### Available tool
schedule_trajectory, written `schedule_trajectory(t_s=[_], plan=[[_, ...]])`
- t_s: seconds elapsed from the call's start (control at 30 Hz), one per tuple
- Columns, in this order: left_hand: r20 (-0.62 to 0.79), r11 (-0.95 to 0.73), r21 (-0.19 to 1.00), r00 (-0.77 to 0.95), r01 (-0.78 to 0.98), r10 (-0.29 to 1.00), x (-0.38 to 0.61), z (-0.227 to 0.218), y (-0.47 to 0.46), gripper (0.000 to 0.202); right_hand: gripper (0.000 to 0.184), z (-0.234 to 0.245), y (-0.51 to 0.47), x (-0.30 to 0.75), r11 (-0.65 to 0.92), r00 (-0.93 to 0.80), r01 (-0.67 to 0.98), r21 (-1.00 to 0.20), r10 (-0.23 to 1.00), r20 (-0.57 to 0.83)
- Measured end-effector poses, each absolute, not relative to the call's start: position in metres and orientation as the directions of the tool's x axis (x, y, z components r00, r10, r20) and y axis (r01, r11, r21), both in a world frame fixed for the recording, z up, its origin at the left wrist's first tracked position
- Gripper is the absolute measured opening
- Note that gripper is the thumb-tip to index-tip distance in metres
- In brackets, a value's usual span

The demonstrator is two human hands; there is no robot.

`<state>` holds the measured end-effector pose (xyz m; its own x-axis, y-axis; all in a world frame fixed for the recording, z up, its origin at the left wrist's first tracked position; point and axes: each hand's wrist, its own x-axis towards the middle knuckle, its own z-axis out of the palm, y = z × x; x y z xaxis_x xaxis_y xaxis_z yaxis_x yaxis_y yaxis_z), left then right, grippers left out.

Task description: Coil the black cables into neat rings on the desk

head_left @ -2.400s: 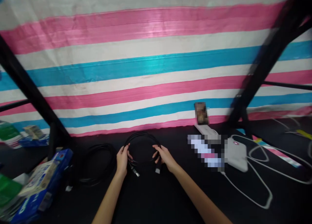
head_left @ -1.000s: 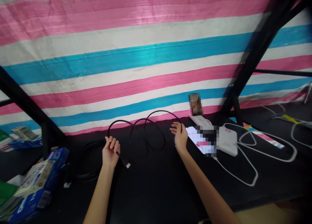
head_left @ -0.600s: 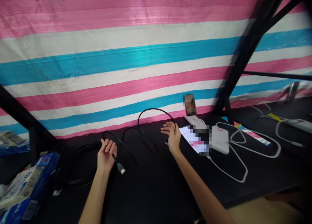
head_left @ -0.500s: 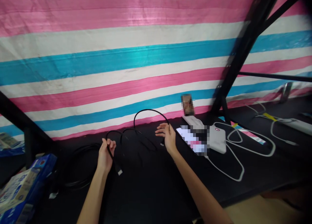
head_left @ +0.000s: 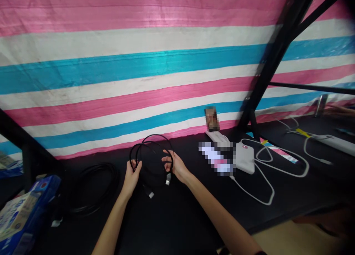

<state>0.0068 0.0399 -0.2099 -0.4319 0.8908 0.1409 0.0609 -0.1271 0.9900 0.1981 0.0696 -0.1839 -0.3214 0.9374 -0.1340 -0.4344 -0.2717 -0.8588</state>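
A thin black cable with silver-ended plugs is held in loose loops between my two hands, above the black tabletop. My left hand is closed round the left side of the loops. A second silver plug end hangs below, between the hands. My right hand grips the cable's right side close to one plug, some of its fingers loosely bent. To the left lies a separate coil of black cable.
At the far left sits a blue box. On the right are a phone, a white power bank with white cables, and a white power strip. A black metal frame stands before the striped sheet.
My hands have come closer together, the left moving right and the right moving left. The wide cable arc has become smaller, rounder loops between them.
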Motion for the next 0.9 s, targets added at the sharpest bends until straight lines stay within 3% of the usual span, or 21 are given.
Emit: schedule_trajectory(t_s=[0.13, 0.3, 0.53, 0.67, 0.9], plan=[[0.124, -0.096, 0.992, -0.445, 0.087, 0.887, 0.001, -0.209, 0.039, 0.041, 0.031, -0.186, 0.062, 0.193, -0.435, -0.477, -0.378, -0.817, 0.848, -0.231], [0.098, -0.066, 0.994, -0.477, 0.083, 0.874, -0.007, -0.202, 0.034, 0.037, 0.052, -0.183, 0.068, 0.196, -0.432, -0.378, -0.349, -0.832, 0.877, -0.297], [0.107, -0.069, 0.992, -0.408, 0.107, 0.906, 0.005, -0.194, 0.025, 0.05, 0.023, -0.189, 0.073, 0.2, -0.268, -0.201, -0.174, -0.948, 0.952, -0.232], [0.147, -0.093, 0.984, -0.401, 0.151, 0.904, 0.005, -0.191, 0.023, 0.053, 0.026, -0.19, 0.072, 0.198, -0.201, -0.199, -0.102, -0.974, 0.964, -0.178], [0.21, -0.092, 0.94, -0.347, 0.329, 0.914, 0.0, -0.195, 0.025, 0.041, 0.03, -0.19, 0.074, 0.201, -0.058, -0.135, -0.044, -0.997, 0.989, -0.051]])
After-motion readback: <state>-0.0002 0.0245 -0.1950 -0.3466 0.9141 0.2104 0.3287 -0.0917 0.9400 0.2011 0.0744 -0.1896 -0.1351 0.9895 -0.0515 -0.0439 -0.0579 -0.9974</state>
